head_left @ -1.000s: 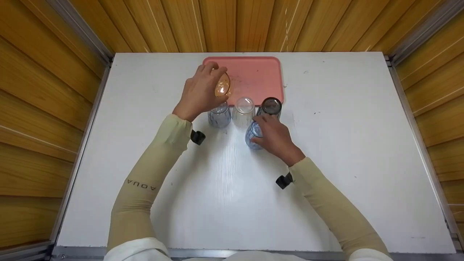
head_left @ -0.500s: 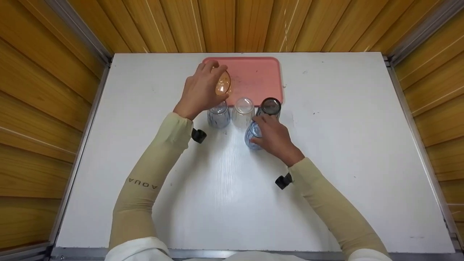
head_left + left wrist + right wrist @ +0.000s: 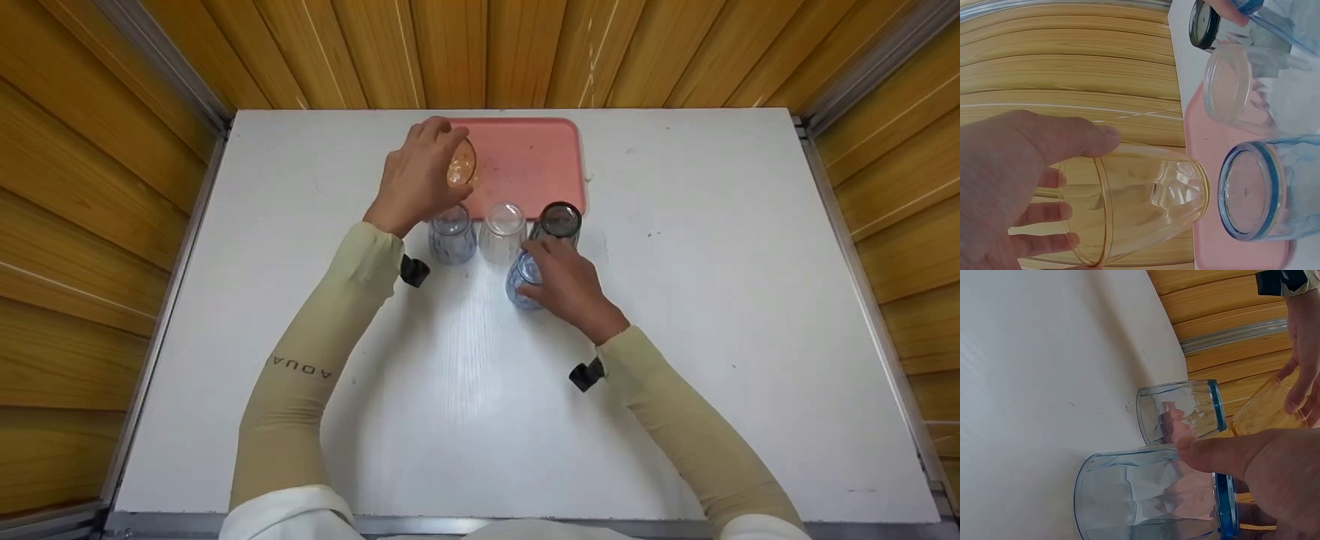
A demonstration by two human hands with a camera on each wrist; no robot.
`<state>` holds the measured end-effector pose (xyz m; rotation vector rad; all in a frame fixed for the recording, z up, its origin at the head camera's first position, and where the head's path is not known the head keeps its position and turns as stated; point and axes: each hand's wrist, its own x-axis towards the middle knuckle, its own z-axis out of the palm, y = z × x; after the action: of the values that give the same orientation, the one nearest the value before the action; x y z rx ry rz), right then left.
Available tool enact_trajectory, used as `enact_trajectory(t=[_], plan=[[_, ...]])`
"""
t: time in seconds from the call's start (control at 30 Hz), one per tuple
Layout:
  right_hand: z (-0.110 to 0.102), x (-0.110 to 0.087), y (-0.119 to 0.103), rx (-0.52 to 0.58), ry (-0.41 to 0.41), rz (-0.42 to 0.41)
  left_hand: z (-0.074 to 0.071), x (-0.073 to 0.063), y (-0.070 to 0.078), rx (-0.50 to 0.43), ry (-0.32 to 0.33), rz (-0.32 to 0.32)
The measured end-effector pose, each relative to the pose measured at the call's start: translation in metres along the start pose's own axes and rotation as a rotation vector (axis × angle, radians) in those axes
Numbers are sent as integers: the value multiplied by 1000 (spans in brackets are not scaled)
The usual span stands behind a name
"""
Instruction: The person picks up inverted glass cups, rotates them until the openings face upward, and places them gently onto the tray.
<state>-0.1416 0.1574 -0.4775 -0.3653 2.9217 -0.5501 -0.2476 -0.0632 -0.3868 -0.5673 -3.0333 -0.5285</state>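
Note:
My left hand holds an amber glass near its wide rim, thumb on one side and fingers on the other. The glass is raised over the left part of the pink tray, with its narrower base pointing down toward the table. My right hand grips an upside-down blue glass around its base end, and that glass's rim is down at the white table. Behind it a dark grey glass stands upside down, partly covered by the right fingers in the head view.
A clear glass and a second blue glass stand upside down in a row with the dark one, along the tray's front edge. The white table is bordered by wood-panelled walls at the back and sides.
My left hand has shifted slightly toward the back with the amber glass, uncovering more of the blue glass in front of it. The right hand has stayed in place.

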Motion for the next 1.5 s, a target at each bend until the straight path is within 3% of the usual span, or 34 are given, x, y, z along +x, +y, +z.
enact_trajectory(t=[0.43, 0.87, 1.5], plan=[[0, 2, 1, 29, -19, 26, 8, 16, -11, -12, -66, -73], [-1, 2, 1, 26, -16, 12, 19, 18, -19, -7, -73, -92], [0, 1, -2, 38, -27, 43, 35, 25, -26, -37, -83, -169]])
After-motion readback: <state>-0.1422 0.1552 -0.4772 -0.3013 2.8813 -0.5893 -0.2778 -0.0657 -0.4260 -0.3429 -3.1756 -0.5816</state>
